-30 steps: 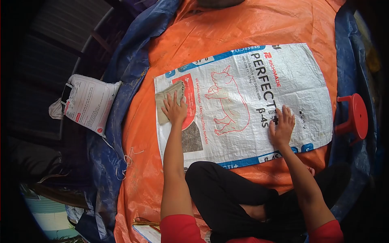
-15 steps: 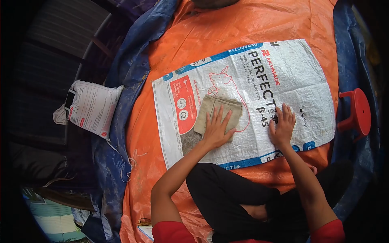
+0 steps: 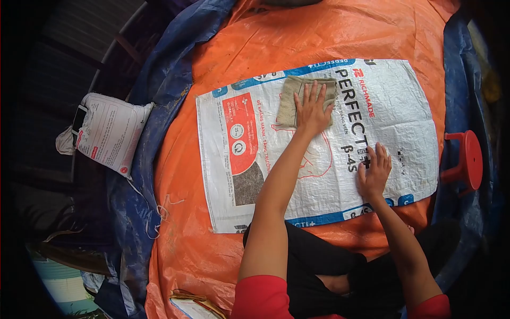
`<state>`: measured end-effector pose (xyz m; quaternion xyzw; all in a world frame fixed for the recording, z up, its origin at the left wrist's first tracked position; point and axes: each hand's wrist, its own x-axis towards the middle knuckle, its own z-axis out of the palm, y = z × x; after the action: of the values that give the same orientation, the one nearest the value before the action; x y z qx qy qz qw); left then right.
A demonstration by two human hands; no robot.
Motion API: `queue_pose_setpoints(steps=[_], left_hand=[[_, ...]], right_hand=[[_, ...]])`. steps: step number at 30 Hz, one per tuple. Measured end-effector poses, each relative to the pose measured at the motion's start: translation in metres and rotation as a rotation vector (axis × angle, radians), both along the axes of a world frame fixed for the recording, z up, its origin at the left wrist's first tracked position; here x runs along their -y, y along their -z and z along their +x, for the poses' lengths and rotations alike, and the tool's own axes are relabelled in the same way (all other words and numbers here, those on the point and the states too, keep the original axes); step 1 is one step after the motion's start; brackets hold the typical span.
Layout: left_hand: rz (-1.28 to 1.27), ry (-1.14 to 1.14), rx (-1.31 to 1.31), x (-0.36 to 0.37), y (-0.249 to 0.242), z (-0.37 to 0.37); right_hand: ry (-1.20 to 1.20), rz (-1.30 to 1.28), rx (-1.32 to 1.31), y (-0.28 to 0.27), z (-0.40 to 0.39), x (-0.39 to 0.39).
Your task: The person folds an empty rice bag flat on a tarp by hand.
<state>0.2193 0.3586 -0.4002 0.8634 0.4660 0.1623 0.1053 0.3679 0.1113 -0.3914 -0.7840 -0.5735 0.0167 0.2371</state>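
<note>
A white printed sack (image 3: pixel 419 122) lies flat on an orange tarp. My left hand (image 3: pixel 313 112) rests with spread fingers on a folded beige cloth (image 3: pixel 287 102), pressed flat against the upper middle of the sack. To the right, my right hand (image 3: pixel 375 171) lies on the sack beside the large black lettering, fingers apart and holding nothing.
A filled white bag (image 3: pixel 111 130) with a dark object at its side sits at the left, past the blue tarp (image 3: pixel 164 74). A red stool (image 3: pixel 470 159) stands at the right. My crossed legs are at the sack's near edge, on the orange tarp (image 3: pixel 186 212).
My left hand and the cloth have moved up and to the right over the sack, uncovering the print below. My right hand stays in about the same place on the sack.
</note>
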Motion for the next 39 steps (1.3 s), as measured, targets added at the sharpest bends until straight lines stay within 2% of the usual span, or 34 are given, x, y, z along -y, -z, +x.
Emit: queue_pose_setpoints(steps=[4,9,13,16,21,24,29,33,39], left_hand=[[-0.025,-0.168,-0.072,-0.034,0.006,-0.029],[-0.073,-0.448,-0.158,-0.062,0.009,-0.120],[-0.055,-0.629,-0.265,-0.056,0.012,-0.212],[-0.125,-0.729,-0.354,-0.035,-0.008,-0.260],[-0.147,-0.762,-0.333,-0.009,-0.010,-0.286],[-0.187,-0.670,-0.259,0.018,-0.007,-0.269],[-0.267,-0.189,-0.124,0.083,-0.029,-0.150],[-0.127,0.217,-0.148,0.096,-0.014,-0.046],[0.021,0.218,0.004,0.034,0.003,0.037]], right_hand=[[0.003,-0.005,-0.001,-0.001,-0.001,0.000],[0.001,-0.011,-0.007,0.000,0.002,0.000],[-0.003,-0.008,-0.021,-0.001,0.002,0.001],[-0.001,-0.001,-0.023,-0.001,0.002,0.001],[0.001,-0.001,-0.040,-0.003,0.002,0.000],[0.000,-0.010,-0.041,-0.002,0.001,0.002],[-0.004,-0.007,-0.024,-0.002,0.001,0.001],[-0.005,-0.005,-0.012,-0.002,0.001,-0.001],[-0.008,-0.009,0.011,0.000,0.000,-0.001]])
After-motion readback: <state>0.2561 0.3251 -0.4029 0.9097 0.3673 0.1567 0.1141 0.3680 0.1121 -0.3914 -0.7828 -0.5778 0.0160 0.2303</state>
